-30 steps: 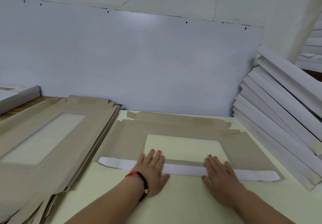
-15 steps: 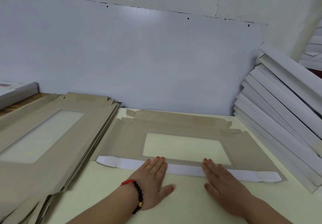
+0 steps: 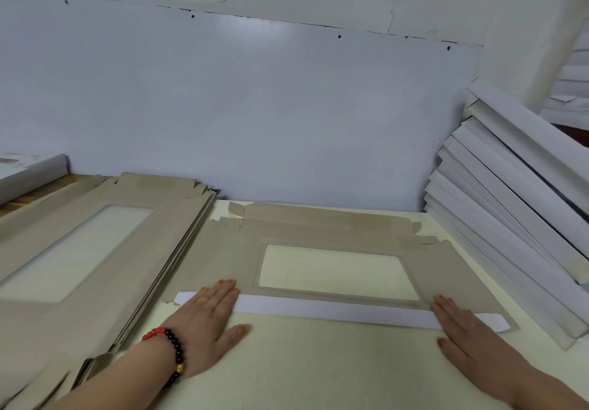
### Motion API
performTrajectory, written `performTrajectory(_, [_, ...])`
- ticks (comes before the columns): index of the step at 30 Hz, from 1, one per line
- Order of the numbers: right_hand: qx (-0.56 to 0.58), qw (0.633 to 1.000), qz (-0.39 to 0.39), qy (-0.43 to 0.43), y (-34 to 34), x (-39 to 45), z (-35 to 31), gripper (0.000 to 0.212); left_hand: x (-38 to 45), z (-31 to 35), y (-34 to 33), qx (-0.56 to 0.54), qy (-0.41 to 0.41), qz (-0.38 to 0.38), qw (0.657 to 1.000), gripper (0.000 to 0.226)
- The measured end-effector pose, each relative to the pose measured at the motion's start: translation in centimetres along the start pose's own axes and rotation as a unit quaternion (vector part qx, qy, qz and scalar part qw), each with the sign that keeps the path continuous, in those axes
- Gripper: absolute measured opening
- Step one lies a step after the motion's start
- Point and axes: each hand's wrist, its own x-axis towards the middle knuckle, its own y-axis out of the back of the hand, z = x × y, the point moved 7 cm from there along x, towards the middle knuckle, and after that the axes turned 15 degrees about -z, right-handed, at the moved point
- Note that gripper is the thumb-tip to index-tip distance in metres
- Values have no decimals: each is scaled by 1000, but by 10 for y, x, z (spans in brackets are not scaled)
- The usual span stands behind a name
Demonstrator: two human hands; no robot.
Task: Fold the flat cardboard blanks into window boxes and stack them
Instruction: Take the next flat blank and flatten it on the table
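Observation:
A flat brown cardboard blank (image 3: 220, 256) with a clear window lies on the pale table. Its near flap (image 3: 334, 309) is folded over toward the window, showing a white strip. My left hand (image 3: 207, 323), with a bead bracelet at the wrist, lies flat with its fingers on the strip's left end. My right hand (image 3: 468, 330) lies flat on the strip's right end. Both palms press down and hold nothing. A pile of flat blanks (image 3: 95, 250) lies to the left. Folded white boxes (image 3: 510, 212) are stacked leaning at the right.
A pale board (image 3: 255, 106) stands upright behind the table along the wall. A white box (image 3: 28, 170) sits on a wooden surface at the far left. More white boxes (image 3: 570, 103) show at the upper right edge. Bare table (image 3: 318, 368) lies between my forearms.
My hands have slid apart along the folded white flap, the left toward its left end and the right toward its right end. The blank has stayed in place.

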Motion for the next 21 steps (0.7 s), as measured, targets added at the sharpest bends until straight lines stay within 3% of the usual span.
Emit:
performTrajectory(4, [-5,1000,-6,-30,-2,-7,14,65,-4,-6,1,-17,1,5,1000,124])
performTrajectory(8, [11,998,29,-51,-2,-8,23,63,-4,-14,0,-34,50,16,998,131])
performTrajectory(10, [22,996,41,-77,-5,-11,28,64,-2,-24,-2,-47,99,24,994,127])
performTrajectory(13, [37,990,45,-131,-5,-14,34,66,0,-38,-6,-78,166,28,983,98])
performTrajectory(18, [41,980,114,-160,15,-31,27,69,2,-40,-4,-108,201,63,972,82])
performTrajectory(21, [21,984,139,-111,23,-43,15,91,5,-31,4,-105,208,101,967,73])
